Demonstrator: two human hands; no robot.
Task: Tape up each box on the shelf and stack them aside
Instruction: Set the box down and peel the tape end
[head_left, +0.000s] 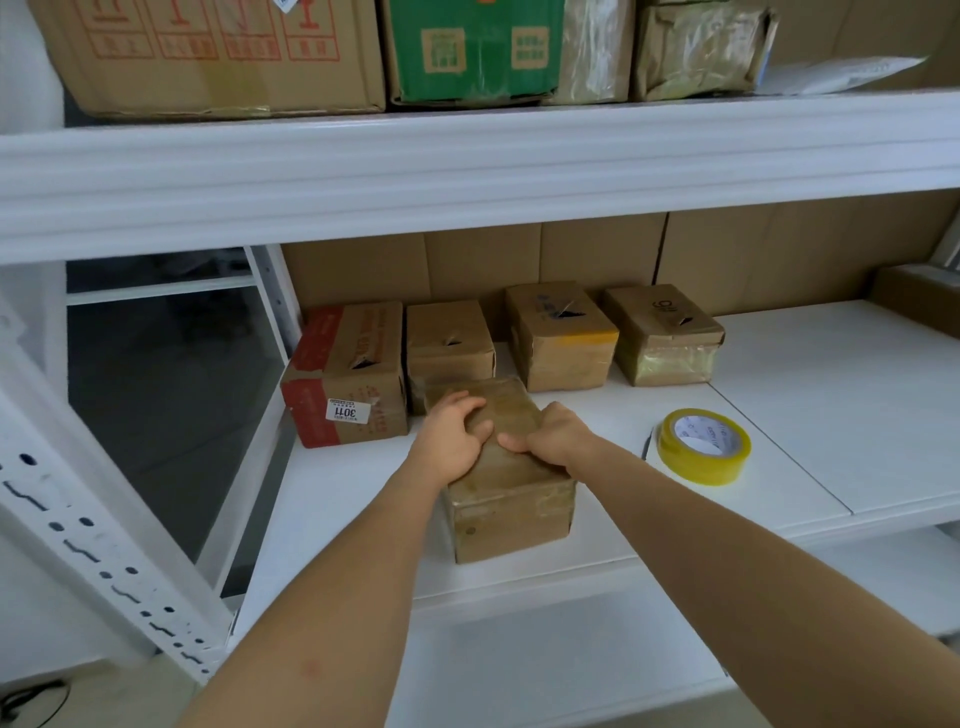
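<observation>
with left hand (451, 435) and right hand (551, 435) both pressing curled fingers on the front cardboard box (506, 467) at shelf (779, 415) edge — better to rub tape flat, firmly — tape roll (704, 446) near.

A green carton (475, 49) sits on the upper shelf (467, 161) beside a red-printed carton (208, 52).

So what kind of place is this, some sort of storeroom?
Probably a storeroom or small packing area. White metal shelving holds rows of cardboard boxes, a roll of packing tape lies on the shelf, and both hands, left hand and right hand, rest on a taped box.
</observation>
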